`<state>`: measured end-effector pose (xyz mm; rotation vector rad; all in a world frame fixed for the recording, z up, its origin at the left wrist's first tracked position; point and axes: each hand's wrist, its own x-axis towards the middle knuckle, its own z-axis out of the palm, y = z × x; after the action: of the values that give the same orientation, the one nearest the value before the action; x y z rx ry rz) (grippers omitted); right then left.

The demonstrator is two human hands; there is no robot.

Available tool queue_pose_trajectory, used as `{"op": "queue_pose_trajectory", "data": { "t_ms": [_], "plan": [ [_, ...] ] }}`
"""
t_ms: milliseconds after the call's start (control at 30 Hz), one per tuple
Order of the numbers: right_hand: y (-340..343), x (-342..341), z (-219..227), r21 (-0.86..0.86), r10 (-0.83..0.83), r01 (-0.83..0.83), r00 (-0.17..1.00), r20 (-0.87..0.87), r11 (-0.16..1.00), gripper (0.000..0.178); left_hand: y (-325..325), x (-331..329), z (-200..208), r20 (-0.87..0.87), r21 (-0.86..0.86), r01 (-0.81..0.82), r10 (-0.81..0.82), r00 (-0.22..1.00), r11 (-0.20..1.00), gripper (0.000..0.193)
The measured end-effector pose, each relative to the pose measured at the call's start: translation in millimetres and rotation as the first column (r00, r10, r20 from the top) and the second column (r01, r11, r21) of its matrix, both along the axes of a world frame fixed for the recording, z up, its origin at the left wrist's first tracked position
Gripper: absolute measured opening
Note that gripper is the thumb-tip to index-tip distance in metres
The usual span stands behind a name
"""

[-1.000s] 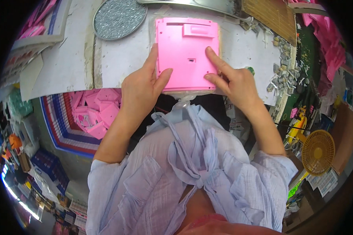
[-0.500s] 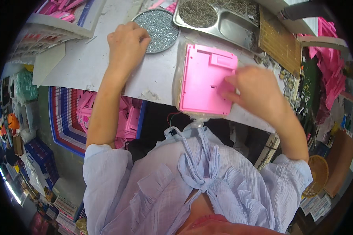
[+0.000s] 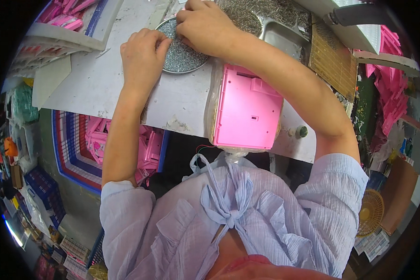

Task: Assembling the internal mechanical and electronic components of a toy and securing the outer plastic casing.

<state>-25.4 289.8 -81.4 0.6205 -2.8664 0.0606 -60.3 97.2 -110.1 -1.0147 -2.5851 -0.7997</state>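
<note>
- White worktable [image 3: 184, 105]: extends beneath and around the fingers of both hands.
- Blue-rimmed plastic basket with red, white and blue walls [image 3: 72, 144]: below the table edge, nearer the body than the left fingers; pink plastic parts [image 3: 147, 149] lie inside.
- Silver metal compartment tray [image 3: 284, 39]: to the right of the right fingers.
- Pink rectangular plastic casing [image 3: 247, 112]: rests on a clear-wrapped pad [image 3: 213, 102], nearer the body than the right fingers and to their right. Neither hand grips it; the right forearm crosses above its far corner.
- Round silver metal dish [image 3: 181, 73]: between the left and right fingertips.
- Right hand [image 3: 207, 30]: fingers bent down over the dish; whether they pinch anything cannot be told.
- Left hand [image 3: 142, 53]: fingers curled, thumb toward the forefinger, at the dish's left rim; contents, if any, cannot be told.
- Small silver metal pieces [image 3: 179, 53]: heaped under the right fingertips. Recommended handling: pick with thumb and forefinger tips only, from the top of the heap; take few, aligned one way; keep the forearm clear of the casing; avoid pressing on the dish rim, which could tip it.
</note>
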Motion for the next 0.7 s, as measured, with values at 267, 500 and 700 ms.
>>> {"op": "queue_pose_trajectory", "data": {
  "t_ms": [267, 500, 700],
  "plan": [
    [18.4, 6.2, 4.2, -0.176, -0.071, 0.051, 0.992, -0.108, 0.983, 0.020, 19.9, 64.5, 34.6, 0.259, 0.318, 0.245, -0.332, 0.907, 0.916, 0.009],
    [23.4, 10.9, -4.2, -0.222, -0.113, 0.082, 0.985, -0.128, 0.972, 0.017, 38.1, 80.1, 46.2, 0.243, 0.195, 0.422, -0.461, 0.854, 0.885, 0.009],
    [37.9, 44.6, 45.7, -0.391, -0.039, 0.047, 0.999, 0.029, 0.919, 0.019, 43.3, 76.9, 50.7, 0.155, 0.043, 0.515, -0.515, 0.843, 0.856, 0.009]
  ]
}}
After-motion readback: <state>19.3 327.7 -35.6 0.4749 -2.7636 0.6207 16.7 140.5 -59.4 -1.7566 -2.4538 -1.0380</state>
